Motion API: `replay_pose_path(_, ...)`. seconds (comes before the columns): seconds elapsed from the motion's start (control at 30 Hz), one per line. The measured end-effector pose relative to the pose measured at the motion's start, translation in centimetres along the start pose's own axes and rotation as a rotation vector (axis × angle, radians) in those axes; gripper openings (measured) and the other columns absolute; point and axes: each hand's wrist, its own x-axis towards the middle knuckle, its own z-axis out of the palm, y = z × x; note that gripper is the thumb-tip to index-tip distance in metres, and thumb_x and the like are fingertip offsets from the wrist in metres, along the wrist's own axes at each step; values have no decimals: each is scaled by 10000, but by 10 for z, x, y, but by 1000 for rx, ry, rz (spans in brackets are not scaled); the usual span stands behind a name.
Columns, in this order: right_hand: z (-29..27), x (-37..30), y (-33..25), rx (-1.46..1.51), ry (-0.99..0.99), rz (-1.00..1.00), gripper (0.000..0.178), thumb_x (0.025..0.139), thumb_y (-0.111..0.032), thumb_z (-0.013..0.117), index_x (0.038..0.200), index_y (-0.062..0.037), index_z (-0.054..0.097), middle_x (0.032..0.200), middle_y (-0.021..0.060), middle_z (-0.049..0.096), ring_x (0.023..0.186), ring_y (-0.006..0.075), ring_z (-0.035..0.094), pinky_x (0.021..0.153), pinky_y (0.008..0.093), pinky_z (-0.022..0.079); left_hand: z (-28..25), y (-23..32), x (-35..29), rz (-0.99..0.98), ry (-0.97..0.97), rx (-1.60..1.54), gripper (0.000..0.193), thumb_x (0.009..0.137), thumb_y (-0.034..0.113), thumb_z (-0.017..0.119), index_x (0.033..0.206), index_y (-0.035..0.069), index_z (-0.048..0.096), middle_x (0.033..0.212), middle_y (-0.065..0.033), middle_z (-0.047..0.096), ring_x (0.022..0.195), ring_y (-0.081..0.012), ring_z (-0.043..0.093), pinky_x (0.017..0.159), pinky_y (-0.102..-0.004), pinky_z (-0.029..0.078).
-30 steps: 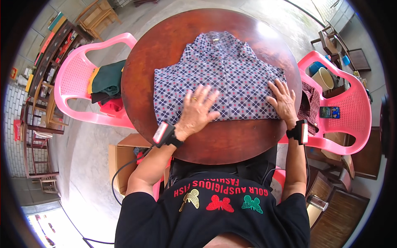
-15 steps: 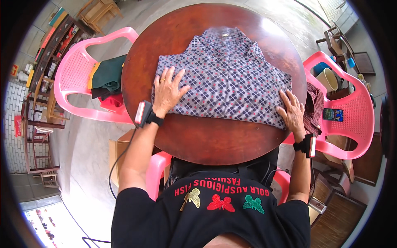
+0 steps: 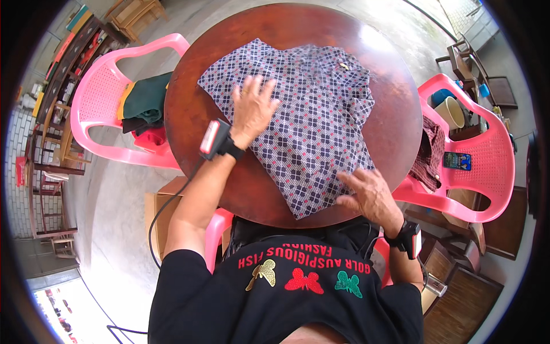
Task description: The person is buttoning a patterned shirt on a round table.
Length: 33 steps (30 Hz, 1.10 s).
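A patterned shirt (image 3: 306,109), grey with dark blue diamond clusters and small red marks, lies folded on the round brown table (image 3: 229,195). It sits at a slant, its collar at the far right and one corner near the table's front edge. My left hand (image 3: 252,112) is over the shirt's left side with its fingers spread. Near the shirt's front right end is my right hand (image 3: 369,195), fingers apart and their tips at the cloth. Neither hand grips the fabric. A black strap with a small device circles each wrist.
A pink plastic chair (image 3: 94,103) on the left carries folded green and dark clothes (image 3: 146,100). On the right, another pink chair (image 3: 487,155) holds a checked dark-red garment (image 3: 427,152) and a phone (image 3: 457,161). A cardboard box (image 3: 157,209) stands below the table's left side.
The shirt has turned clockwise on the table, its right end swinging toward me. My left hand has moved right and slightly away; my right hand has come nearer and to the left.
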Motion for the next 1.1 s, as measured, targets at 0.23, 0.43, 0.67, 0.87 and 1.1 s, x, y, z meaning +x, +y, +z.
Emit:
replay_pose_path(0.23, 5, 78, 55, -353, 379, 38, 611, 874, -548, 495, 1357, -176, 462, 1423, 105, 378, 1340, 311, 310, 1057, 568, 222, 3, 51, -47, 46, -125, -105, 618, 878, 486, 544, 1382, 145, 432, 1408, -247, 357, 1321, -409, 309, 1047, -587, 212)
replay_pose_path(0.43, 41, 93, 107, -240, 265, 264, 636, 888, -602, 440, 1409, -237, 411, 1523, 32, 263, 1427, 270, 155, 1089, 607, 117, 8, 54, -48, 50, -114, -96, 625, 876, 471, 554, 1394, 149, 418, 1421, -246, 340, 1320, -406, 318, 1055, -583, 204)
replay_pose_path(0.67, 43, 96, 106, -251, 278, 272, 616, 892, -575, 464, 1407, -239, 417, 1523, 28, 267, 1426, 268, 163, 1105, 565, 125, 10, 50, -45, 51, -114, -123, 605, 881, 462, 550, 1387, 154, 425, 1420, -244, 343, 1317, -404, 326, 1051, -578, 218)
replay_pose_path(0.87, 50, 85, 97, -278, 342, 290, 583, 904, -542, 463, 1392, -224, 434, 1514, 51, 284, 1409, 292, 206, 1093, 546, 179, 17, 35, -36, 120, -105, -163, 577, 885, 477, 538, 1371, 179, 447, 1442, -206, 333, 1351, -374, 293, 1068, -560, 213)
replay_pose_path(1.1, 43, 63, 61, -254, 297, 375, 595, 899, -514, 495, 1369, -151, 449, 1489, 98, 306, 1383, 310, 250, 1062, 551, 224, 10, 22, -35, 171, -161, -202, 562, 844, 431, 603, 1336, 187, 485, 1436, -181, 345, 1364, -372, 259, 1089, -559, 184)
